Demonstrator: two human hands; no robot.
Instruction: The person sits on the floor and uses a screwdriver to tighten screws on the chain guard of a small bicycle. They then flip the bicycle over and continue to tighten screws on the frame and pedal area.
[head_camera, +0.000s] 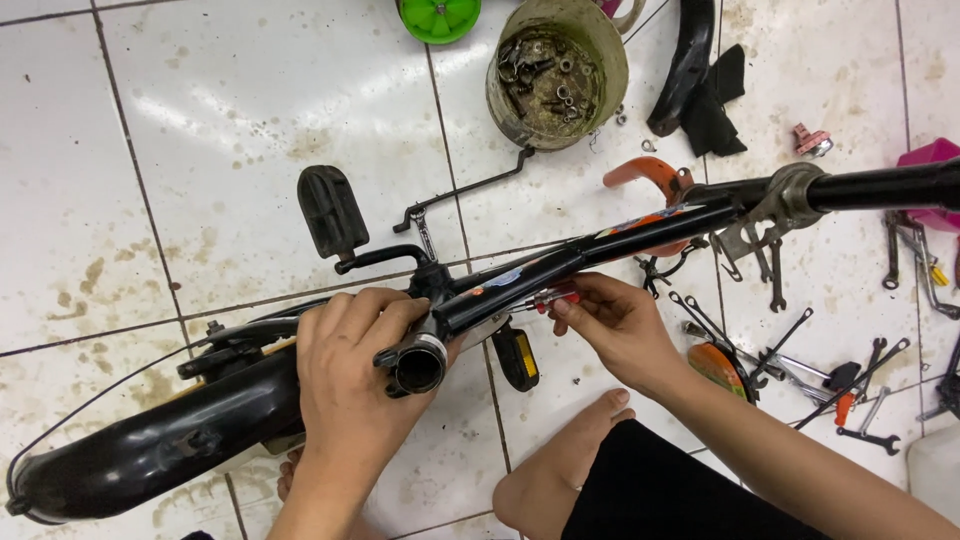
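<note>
A small black bicycle frame (600, 245) lies across the white tiled floor, its open seat tube (418, 368) pointing up at me. My left hand (350, 375) wraps around the frame just beside that tube. My right hand (618, 325) pinches a red-handled screwdriver (545, 298) and holds its tip under the frame's main tube. A black pedal (332, 212) on its crank sticks out behind the frame. A second pedal with a yellow reflector (518, 358) hangs below. The black rear mudguard (150, 445) runs to the lower left.
A dirty bucket (608, 70) holding several bolts and nuts stands at the top. Wrenches and other tools (800, 360) lie scattered on the right. Another black mudguard (685, 65), a green lid (438, 18) and an orange part (645, 172) lie nearby. My bare foot (560, 465) rests below.
</note>
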